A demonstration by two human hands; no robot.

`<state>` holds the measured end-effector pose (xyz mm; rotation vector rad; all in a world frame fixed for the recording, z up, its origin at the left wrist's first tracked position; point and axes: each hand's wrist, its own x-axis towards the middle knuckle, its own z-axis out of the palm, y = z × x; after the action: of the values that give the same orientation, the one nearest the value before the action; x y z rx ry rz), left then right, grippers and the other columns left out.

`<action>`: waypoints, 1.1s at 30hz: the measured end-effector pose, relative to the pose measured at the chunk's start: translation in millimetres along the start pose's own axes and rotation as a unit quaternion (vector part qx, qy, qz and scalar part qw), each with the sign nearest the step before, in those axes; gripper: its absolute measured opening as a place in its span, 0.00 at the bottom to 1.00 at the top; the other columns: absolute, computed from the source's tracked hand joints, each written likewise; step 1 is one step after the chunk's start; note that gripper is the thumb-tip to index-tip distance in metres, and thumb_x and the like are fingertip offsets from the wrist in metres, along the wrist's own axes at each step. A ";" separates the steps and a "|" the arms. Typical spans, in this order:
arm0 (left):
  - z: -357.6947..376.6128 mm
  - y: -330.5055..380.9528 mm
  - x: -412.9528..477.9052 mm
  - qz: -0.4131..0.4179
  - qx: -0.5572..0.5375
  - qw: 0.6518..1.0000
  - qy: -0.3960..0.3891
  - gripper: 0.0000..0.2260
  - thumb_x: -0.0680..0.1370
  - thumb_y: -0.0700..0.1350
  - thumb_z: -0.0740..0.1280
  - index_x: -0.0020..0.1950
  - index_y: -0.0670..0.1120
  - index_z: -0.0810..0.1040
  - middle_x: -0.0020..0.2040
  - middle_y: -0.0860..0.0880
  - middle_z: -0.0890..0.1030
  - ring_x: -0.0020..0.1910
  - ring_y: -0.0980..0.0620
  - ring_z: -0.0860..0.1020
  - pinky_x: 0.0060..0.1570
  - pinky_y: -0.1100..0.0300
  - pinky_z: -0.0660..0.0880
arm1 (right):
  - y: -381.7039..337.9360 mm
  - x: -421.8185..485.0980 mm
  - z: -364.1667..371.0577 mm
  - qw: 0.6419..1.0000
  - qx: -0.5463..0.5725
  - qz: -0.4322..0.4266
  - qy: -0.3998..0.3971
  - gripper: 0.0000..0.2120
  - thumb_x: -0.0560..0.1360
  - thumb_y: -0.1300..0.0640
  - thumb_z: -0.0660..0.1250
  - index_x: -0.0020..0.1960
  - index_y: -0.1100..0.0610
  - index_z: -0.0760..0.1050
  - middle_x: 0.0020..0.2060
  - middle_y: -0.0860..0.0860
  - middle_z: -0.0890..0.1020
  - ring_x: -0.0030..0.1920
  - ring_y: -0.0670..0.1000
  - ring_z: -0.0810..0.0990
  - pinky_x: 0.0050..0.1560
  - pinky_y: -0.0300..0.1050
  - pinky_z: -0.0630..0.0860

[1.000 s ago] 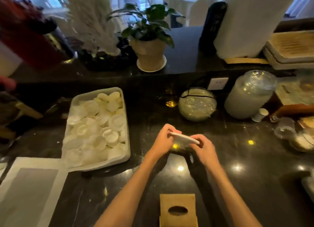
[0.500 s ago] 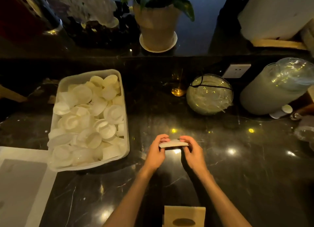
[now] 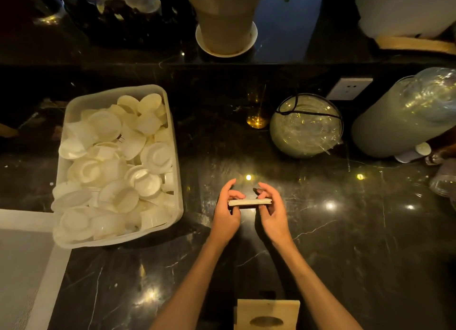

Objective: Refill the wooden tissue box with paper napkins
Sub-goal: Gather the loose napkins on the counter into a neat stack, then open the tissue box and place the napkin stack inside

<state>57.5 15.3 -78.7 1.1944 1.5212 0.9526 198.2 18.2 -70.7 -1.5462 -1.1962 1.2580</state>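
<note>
Head view, napkin stack (image 3: 249, 202) edge-on between left hand (image 3: 225, 212), right hand (image 3: 271, 212) grip

The scene is dim and warm-toned. Small ceiling lights glare as bright spots on the glossy black table (image 3: 345, 231), several just beyond the hands. The far shelf behind the table sinks into near darkness. Edges bow from the wide lens, and fine detail is soft.

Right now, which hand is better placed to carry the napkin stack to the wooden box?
Probably right. Both hands pinch the thin white napkin stack, but the right hand sits more directly above the slotted wooden tissue box than the left hand.
</note>
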 end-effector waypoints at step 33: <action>-43.9 101.3 -66.2 -0.216 -0.158 0.953 -0.138 0.13 0.82 0.37 0.63 0.67 0.41 0.75 0.61 0.44 0.81 0.58 0.47 0.82 0.43 0.57 0.84 | -83.9 -43.7 -67.1 0.966 0.022 0.183 -0.180 0.25 0.75 0.59 0.72 0.71 0.53 0.70 0.58 0.55 0.83 0.56 0.54 0.83 0.52 0.50 0.82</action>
<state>44.1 -27.9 41.9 0.6899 1.2743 0.6688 246.2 -5.2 32.3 -1.5983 -1.1195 1.8604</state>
